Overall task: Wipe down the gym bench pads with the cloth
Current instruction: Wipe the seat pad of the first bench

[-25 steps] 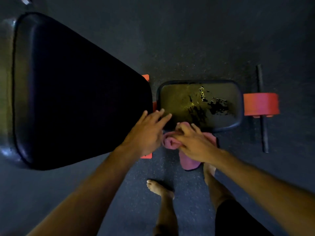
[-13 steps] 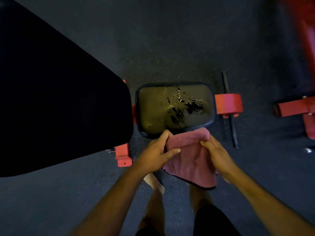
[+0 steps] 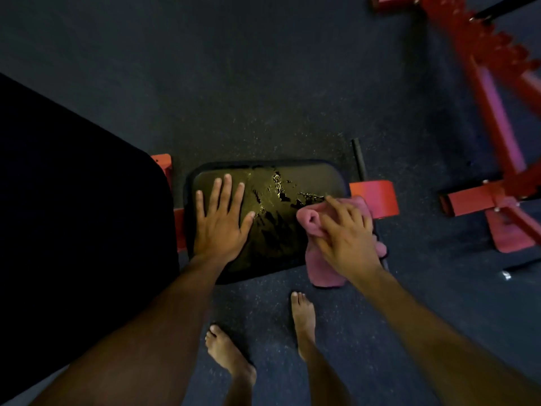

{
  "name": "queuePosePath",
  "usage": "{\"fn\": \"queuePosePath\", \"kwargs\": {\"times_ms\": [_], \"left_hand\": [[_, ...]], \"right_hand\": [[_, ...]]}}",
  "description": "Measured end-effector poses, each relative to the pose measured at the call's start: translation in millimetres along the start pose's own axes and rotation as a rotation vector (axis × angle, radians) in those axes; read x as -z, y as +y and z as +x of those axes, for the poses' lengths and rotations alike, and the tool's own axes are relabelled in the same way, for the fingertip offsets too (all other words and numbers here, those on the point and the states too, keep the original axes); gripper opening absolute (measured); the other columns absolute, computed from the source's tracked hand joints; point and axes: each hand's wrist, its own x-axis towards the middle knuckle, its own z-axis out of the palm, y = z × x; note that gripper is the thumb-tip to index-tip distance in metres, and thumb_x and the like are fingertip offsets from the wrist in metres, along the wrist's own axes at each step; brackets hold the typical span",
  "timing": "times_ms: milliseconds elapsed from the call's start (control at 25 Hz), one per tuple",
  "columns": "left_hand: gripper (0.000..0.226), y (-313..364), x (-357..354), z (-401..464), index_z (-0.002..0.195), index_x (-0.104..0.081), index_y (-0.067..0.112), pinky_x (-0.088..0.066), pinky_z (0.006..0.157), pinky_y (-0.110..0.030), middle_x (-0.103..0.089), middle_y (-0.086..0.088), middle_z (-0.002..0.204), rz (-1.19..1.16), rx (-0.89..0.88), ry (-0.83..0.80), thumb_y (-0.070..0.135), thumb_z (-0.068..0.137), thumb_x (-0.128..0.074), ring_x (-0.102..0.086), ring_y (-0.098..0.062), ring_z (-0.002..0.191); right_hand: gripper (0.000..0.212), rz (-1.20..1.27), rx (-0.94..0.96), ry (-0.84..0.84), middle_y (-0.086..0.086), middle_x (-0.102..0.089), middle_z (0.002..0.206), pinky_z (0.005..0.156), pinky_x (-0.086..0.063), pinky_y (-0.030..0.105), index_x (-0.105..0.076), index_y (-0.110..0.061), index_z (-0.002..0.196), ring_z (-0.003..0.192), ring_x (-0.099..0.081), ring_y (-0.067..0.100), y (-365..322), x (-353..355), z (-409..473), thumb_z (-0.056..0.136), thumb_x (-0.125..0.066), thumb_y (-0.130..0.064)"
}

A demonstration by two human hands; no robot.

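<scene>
Now down from mid-air: cloth [image 3: 325,268] bunched in right hand [image 3: 347,238] at seat pad [image 3: 310,175] right edge, left hand [image 3: 221,227] flat, wet patch unwiped.

Bare seat pad [image 3: 307,177] between left hand [image 3: 221,222] and cloth [image 3: 322,265]; back pad [image 3: 82,200] close left.
</scene>
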Motion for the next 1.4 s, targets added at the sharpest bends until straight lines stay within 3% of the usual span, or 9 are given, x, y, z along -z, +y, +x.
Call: {"fn": "queuePosePath", "kwargs": {"times_ms": [120,360,520,680,800,1000,1120,1280,1400], "left_hand": [[0.071,-2,-23,-1,0.165,-0.024,0.022,-0.006,0.128,-0.058,-0.011,-0.009,0.174,0.062,-0.018,0.121,0.058,0.103,-0.030,-0.009,-0.027,0.161],[0.070,-4,-24,-2,0.163,-0.032,0.018,-0.011,0.126,-0.061,-0.017,-0.011,0.173,0.056,-0.029,0.184,0.055,0.104,-0.032,-0.014,-0.029,0.160],[0.069,-7,-24,-4,0.162,-0.033,0.017,-0.013,0.126,-0.062,-0.017,-0.011,0.173,0.057,-0.035,0.208,0.056,0.105,-0.028,-0.013,-0.028,0.160],[0.070,-5,-24,-2,0.163,-0.032,0.018,-0.013,0.126,-0.063,-0.016,-0.011,0.173,0.035,-0.033,0.205,0.055,0.103,-0.031,-0.014,-0.029,0.160],[0.069,-6,-27,-2,0.163,-0.033,0.018,-0.014,0.125,-0.064,-0.018,-0.012,0.172,0.015,-0.037,0.223,0.054,0.104,-0.032,-0.016,-0.030,0.160],[0.067,-6,-29,-3,0.162,-0.033,0.017,-0.012,0.126,-0.063,-0.019,-0.012,0.172,0.019,-0.042,0.233,0.051,0.104,-0.032,-0.015,-0.030,0.160],[0.067,-5,-30,-2,0.162,-0.033,0.017,-0.012,0.126,-0.063,-0.019,-0.012,0.172,0.028,-0.042,0.245,0.050,0.104,-0.032,-0.015,-0.029,0.160],[0.068,-5,-27,-2,0.163,-0.032,0.018,-0.012,0.126,-0.063,-0.018,-0.011,0.173,0.015,-0.037,0.218,0.051,0.103,-0.032,-0.014,-0.029,0.160],[0.067,-5,-27,-2,0.162,-0.033,0.018,-0.012,0.126,-0.063,-0.020,-0.012,0.172,0.013,-0.038,0.233,0.050,0.104,-0.034,-0.017,-0.030,0.160]], "right_hand": [[0.055,-0.219,0.043,-0.087,0.006,-0.033,0.163,0.112,-0.015,0.072,-0.052,-0.034,0.137,0.147,-0.026,0.046,11,-39,5,0.088,-0.053,-0.058],[0.052,-0.266,-0.068,0.055,0.013,-0.047,0.131,0.092,-0.039,0.055,-0.049,-0.025,0.129,0.112,-0.046,0.035,-7,-28,119,0.080,-0.063,-0.035],[0.059,-0.209,-0.054,0.060,0.007,-0.051,0.133,0.092,-0.040,0.053,-0.040,-0.030,0.143,0.114,-0.048,0.034,-6,-22,148,0.088,-0.061,-0.035],[0.059,-0.159,-0.014,0.026,0.004,-0.045,0.154,0.112,-0.026,0.066,-0.048,-0.033,0.146,0.141,-0.035,0.039,-5,-40,34,0.090,-0.057,-0.050],[0.059,-0.134,0.124,-0.057,0.008,-0.046,0.156,0.110,-0.028,0.072,-0.043,-0.027,0.149,0.145,-0.036,0.042,3,-47,-31,0.091,-0.052,-0.035],[0.047,-0.075,-0.025,0.115,0.008,-0.057,0.138,0.102,-0.039,0.055,-0.053,-0.022,0.138,0.127,-0.049,0.036,16,-26,99,0.092,-0.046,-0.023],[0.042,-0.082,-0.107,0.115,0.006,-0.056,0.137,0.102,-0.041,0.056,-0.052,-0.027,0.139,0.122,-0.050,0.036,15,-19,146,0.098,-0.049,-0.022],[0.047,-0.107,-0.136,0.064,0.009,-0.041,0.156,0.117,-0.021,0.068,-0.050,-0.030,0.145,0.147,-0.028,0.042,8,-38,25,0.098,-0.051,-0.037],[0.053,-0.032,-0.106,-0.055,0.014,-0.042,0.154,0.111,-0.032,0.069,-0.049,-0.026,0.144,0.146,-0.029,0.045,8,-42,-46,0.091,-0.046,-0.023]]}}
